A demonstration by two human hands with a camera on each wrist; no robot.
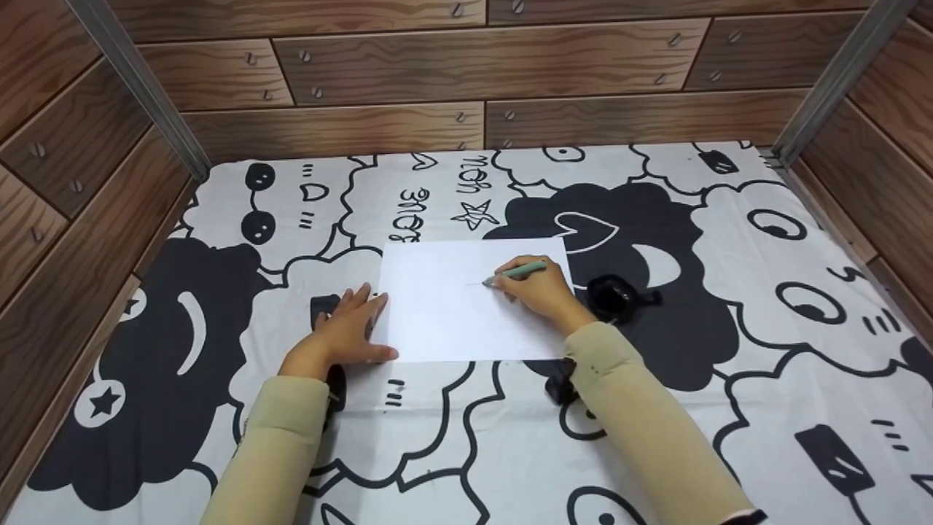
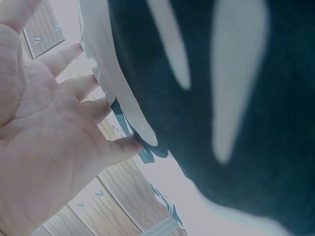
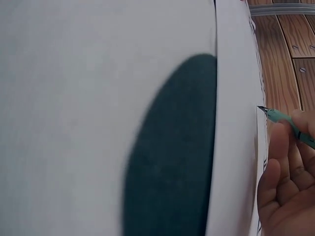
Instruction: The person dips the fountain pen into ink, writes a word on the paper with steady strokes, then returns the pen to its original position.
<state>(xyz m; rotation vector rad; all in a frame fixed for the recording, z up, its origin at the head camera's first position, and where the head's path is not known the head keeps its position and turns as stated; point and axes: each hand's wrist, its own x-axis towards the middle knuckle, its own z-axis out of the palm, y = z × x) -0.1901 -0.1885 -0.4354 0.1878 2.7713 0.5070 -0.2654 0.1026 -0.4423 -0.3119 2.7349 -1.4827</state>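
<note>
A sheet of white paper (image 1: 444,321) lies on the patterned cloth, with a short faint line on it at the pen's tip. My right hand (image 1: 538,288) pinches a green fountain pen (image 1: 526,270), its dark nib (image 3: 262,108) pointing left onto the sheet. In the right wrist view, my right hand (image 3: 290,182) shows curled fingers around the pen's grip. My left hand (image 1: 352,328) rests with fingers spread at the sheet's left edge, the thumb over its lower left corner. Nothing is held in that palm in the left wrist view.
A black-and-white cartoon cloth (image 1: 423,430) covers the table. Beside my right wrist is a glossy black rounded object (image 1: 612,297); a smaller dark piece (image 1: 560,386) shows under the sleeve. Wood-print walls (image 1: 379,73) and grey metal posts (image 1: 138,80) enclose the table.
</note>
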